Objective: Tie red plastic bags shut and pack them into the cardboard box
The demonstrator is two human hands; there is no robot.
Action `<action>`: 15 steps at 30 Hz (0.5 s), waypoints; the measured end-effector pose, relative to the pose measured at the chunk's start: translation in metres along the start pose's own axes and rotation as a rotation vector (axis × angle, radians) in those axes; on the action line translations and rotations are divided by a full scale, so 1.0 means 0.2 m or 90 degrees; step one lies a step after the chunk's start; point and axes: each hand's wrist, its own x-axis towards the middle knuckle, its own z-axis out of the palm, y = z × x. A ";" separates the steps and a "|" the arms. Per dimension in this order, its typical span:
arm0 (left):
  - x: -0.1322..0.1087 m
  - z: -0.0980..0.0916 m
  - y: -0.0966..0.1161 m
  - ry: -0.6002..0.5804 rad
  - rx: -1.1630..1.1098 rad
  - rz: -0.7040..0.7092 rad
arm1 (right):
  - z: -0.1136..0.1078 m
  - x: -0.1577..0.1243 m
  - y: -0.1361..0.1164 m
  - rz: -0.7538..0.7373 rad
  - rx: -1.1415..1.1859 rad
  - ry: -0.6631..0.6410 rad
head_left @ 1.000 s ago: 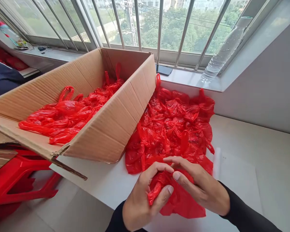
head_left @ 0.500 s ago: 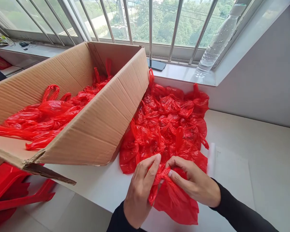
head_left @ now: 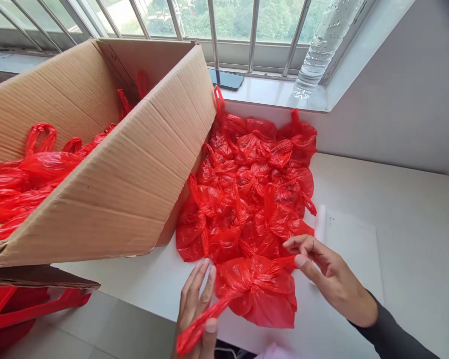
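A red plastic bag (head_left: 260,294) with a knotted top lies at the table's front edge, between my two hands. Its left tie end stretches over my left hand (head_left: 196,304), passing between thumb and straight fingers, which are not closed on it. My right hand (head_left: 331,276) is open at the bag's other tie end, thumb and forefinger apart, the thumb seeming to touch its tip. Just beyond lies a group of similar knotted red bags (head_left: 252,179), packed close together; what is inside them cannot be made out.
A large open cardboard box (head_left: 134,184) at the left holds more red bags. On the windowsill are a phone (head_left: 226,80) and a water bottle (head_left: 316,57). A clear plastic sheet (head_left: 353,249) lies right of the bags. A red stool (head_left: 33,311) stands below the box.
Both hands were close together at the bag's gathered top; now they are apart, with a knot showing between two spread tie ends. My view has tilted down and shifted right.
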 end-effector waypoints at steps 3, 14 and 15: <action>0.06 0.10 0.09 0.001 0.057 0.126 | 0.18 -0.05 -0.01 -0.114 -0.049 -0.022; 0.04 0.42 -0.18 -0.007 0.325 0.321 | 0.54 -0.02 0.47 -0.515 -0.510 0.109; 0.04 0.44 -0.20 -0.006 0.334 0.326 | 0.56 -0.01 0.50 -0.520 -0.508 0.118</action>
